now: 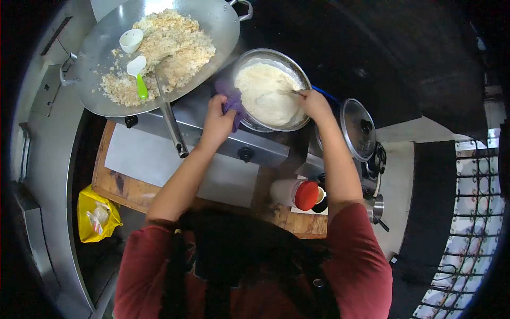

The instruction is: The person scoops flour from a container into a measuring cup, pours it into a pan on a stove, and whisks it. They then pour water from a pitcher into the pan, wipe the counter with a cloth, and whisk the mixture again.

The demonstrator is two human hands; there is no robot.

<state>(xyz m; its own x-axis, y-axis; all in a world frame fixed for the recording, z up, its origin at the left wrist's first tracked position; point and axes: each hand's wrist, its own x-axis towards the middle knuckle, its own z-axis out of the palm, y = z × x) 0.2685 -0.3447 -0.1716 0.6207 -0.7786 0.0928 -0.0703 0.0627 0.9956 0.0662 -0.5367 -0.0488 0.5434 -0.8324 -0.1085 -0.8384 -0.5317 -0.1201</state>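
A round metal pot (303,72) holds a pale, creamy-white mixture (263,85). My left hand (218,121) is closed around a purple cloth (232,103) pressed against the pot's near left side. At the right rim, my right hand (317,106) grips a thin metal utensil (295,93) that reaches into the mixture; its head is blurred there. Beside the pot, to the left, a wide wok (101,58) holds cooked rice (186,48), a white bowl-shaped scoop (131,40), a white spoon with a green handle (139,74) and a long-handled metal tool (169,117).
A steel stove (273,149) with knobs runs beneath the pans. A glass lid (357,130) stands at the right. A jar with a red lid (305,195) is on the wooden counter (130,186). Low at the left hangs a yellow bag (95,212).
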